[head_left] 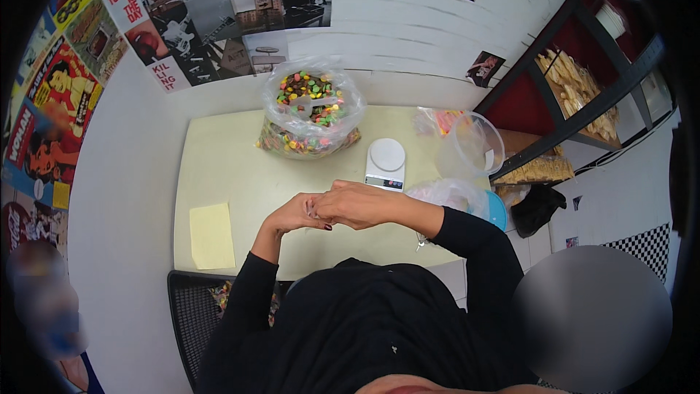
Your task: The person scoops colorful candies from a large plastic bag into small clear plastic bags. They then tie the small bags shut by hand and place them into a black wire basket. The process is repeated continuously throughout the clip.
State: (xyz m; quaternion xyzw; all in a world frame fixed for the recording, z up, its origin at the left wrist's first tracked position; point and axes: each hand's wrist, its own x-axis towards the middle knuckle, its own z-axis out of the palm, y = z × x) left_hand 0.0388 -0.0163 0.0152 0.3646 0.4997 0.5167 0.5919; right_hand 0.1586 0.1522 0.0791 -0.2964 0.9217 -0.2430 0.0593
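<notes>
Over the near middle of the table, my left hand (294, 213) and my right hand (350, 203) meet, fingers bent and pressed together. The right lies partly over the left and hides some of its fingers. A small pale glint shows where they touch, but what they hold, if anything, I cannot make out. Just beyond the right hand stands a white kitchen scale (386, 163) with nothing on its round plate. Farther back is an open clear plastic bag (306, 147) full of colourful candies, with a translucent scoop (313, 102) lying on top of them.
A yellow paper sheet (211, 236) lies on the pale table (219, 153). At right are a clear tub (475, 146), a plastic bag (448, 193) and a blue lid (497, 210). A black basket (191, 314) with small packets stands below left; a shelf rack (576, 124) holds bagged snacks.
</notes>
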